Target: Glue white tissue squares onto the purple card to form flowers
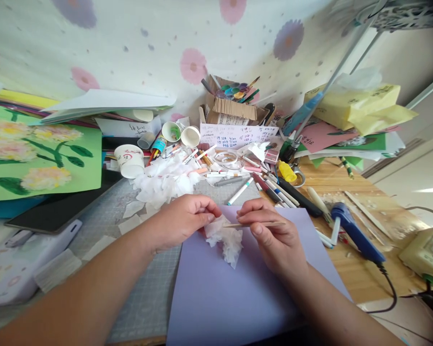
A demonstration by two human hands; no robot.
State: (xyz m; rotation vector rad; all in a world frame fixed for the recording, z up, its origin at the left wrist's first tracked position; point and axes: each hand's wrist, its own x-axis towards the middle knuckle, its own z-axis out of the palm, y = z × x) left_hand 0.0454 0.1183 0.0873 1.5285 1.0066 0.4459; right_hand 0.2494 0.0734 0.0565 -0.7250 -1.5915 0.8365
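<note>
Pinched between the thumb and fingers of my left hand (187, 218) is a crumpled piece of white tissue paper (216, 230). My right hand (276, 230) grips a thin wooden stick (241, 224), whose tip meets the tissue. More ruffled tissue (234, 247) lies below on a purple sheet of paper (209, 298); whether it is joined to the piece in my fingers I cannot tell. Behind my left hand sits a heap of white tissue pieces (166, 180) on the grey cutting mat (144, 293).
A blue glue gun (357, 235) with its cord lies at the right on the wooden table (400, 274). Markers (240, 191) and pens clutter the back, near paper cups (130, 161) and a cardboard box (231, 108). A green flower picture (50, 158) stands at the left.
</note>
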